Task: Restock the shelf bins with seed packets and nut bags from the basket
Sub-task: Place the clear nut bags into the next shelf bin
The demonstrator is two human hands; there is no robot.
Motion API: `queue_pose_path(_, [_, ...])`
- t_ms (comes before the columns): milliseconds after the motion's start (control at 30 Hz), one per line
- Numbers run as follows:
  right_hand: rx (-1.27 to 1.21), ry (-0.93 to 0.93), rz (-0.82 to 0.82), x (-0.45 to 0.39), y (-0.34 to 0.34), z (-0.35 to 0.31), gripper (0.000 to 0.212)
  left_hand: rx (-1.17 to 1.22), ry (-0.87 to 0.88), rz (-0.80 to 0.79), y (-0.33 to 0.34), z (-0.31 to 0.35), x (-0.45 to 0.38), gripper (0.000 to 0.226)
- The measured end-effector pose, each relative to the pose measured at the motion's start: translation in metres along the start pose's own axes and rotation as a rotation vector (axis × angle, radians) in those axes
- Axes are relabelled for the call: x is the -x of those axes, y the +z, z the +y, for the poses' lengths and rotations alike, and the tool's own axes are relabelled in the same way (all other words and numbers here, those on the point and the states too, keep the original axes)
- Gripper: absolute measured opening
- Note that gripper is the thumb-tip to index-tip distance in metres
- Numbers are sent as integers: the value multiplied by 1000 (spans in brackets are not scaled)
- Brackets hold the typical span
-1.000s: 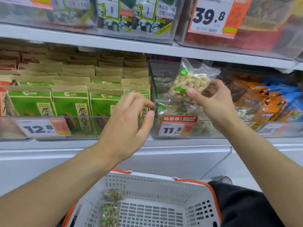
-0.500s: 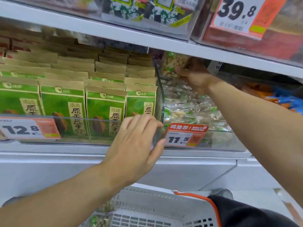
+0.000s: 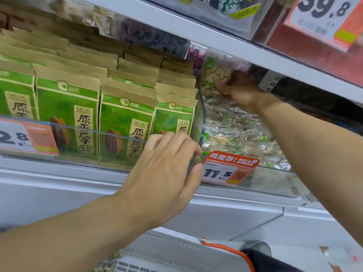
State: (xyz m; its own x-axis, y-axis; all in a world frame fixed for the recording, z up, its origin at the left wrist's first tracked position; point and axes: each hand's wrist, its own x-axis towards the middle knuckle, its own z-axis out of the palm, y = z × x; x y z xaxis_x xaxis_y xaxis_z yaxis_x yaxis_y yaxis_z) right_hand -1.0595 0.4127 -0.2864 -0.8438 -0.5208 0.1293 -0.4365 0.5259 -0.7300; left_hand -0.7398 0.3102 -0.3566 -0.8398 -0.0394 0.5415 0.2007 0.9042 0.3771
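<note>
Head view. Landmark: the clear plastic nut bin (image 3: 261, 179), rigid and glossy, with a curved dark-edged left wall and an orange-and-white price tag (image 3: 228, 169) reading 11.5 clipped to its front lip.

Right hand (image 3: 242, 91) reaches deep to the back of the nut bin, just under the white metal shelf above (image 3: 225, 40). Its fingers are curled and clamped on a nut bag (image 3: 215, 77), a crinkly clear pouch with green print and pale lumpy nuts showing through. The bag stands upright at the rear of the bin, above a loose heap of similar crinkled pouches (image 3: 239, 134) lying flat inside.

Left hand (image 3: 167, 171) is at the bin's front left corner. Its fingers are slightly bent, close together, tips touching the clear front edge, thumb just beside the price tag; nothing held.

Left of the bin: flat rectangular seed packets (image 3: 125, 126), matte kraft paper tops, green printed faces, standing upright in tight rows behind a clear front panel.

Below the bin: the basket (image 3: 176, 254), white perforated plastic with an orange rim. Contents mostly out of sight.
</note>
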Motion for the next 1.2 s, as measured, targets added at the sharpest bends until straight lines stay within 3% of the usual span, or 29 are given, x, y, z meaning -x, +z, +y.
queue_pose_path(133, [146, -8, 10, -5, 5, 4, 88, 12, -24, -5, 1, -1, -3, 21])
queue_pose_path(200, [7, -16, 4, -4, 4, 4, 94, 8, -26, -3, 2, 0, -3, 20])
queue_pose_path(300, [-298, 11, -20, 11, -2, -2, 56, 16, -25, 10, 2, 0, -3, 19])
queue_pose_path(367, [-375, 41, -53, 11, -7, 4, 54, 24, -20, 12, 2, -1, -3, 19])
queue_pose_path(467, [-238, 17, -90, 8, -3, 5, 87, 32, -21, 17, 3, -2, -3, 20])
queue_pose_path(500, [-183, 15, -89, 6, -1, 3, 87, 37, -23, 19, 4, -3, -4, 20])
queue_pose_path(600, [7, -14, -5, 4, 8, -5, 54, 43, -30, 16, 5, -2, -5, 19])
queue_pose_path(667, [79, -35, 67, 4, 13, -7, 56, 41, -32, 14, 5, -1, -5, 19])
queue_pose_path(767, [-26, 17, 129, 12, 19, -13, 61, 44, -27, 16, 4, -1, -3, 20])
queue_pose_path(933, [217, 72, 120, 20, 28, -32, 21, 46, -16, 20, 3, -2, -3, 19])
queue_pose_path(1200, [467, 150, 133, 26, 35, -41, 26, 47, -13, 19, 3, -3, -5, 23])
